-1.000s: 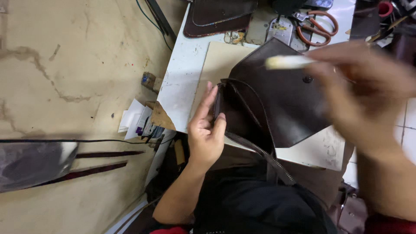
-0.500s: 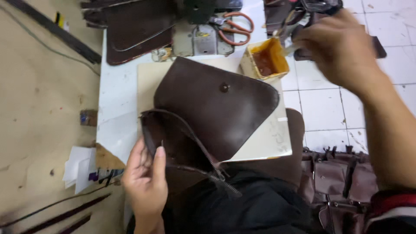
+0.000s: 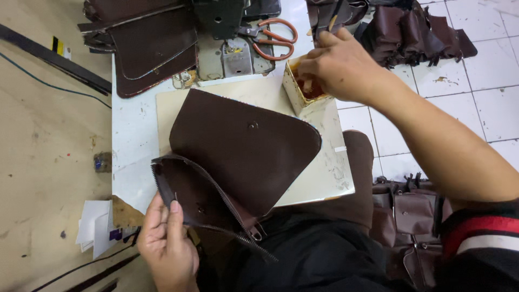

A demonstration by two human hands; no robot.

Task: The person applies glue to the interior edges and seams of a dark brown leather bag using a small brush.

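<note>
Bag [image 3: 238, 151] on board [image 3: 330, 167], glue tin [image 3: 303, 89] behind it — scissors [image 3: 273, 40] beyond, leather pieces [image 3: 154, 48] left

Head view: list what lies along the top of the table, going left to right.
Stack of brown leather pieces → sewing machine base → orange-handled scissors → small tin of glue with the right hand over it → pile of brown bags.

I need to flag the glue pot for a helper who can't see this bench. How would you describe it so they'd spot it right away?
Start at the pale cutting board on the white table, under the brown leather bag. At the board's far right corner sits a small square tin with amber liquid inside, the right hand dipping into it. It is the only open container there, just below the orange-handled scissors.
</note>
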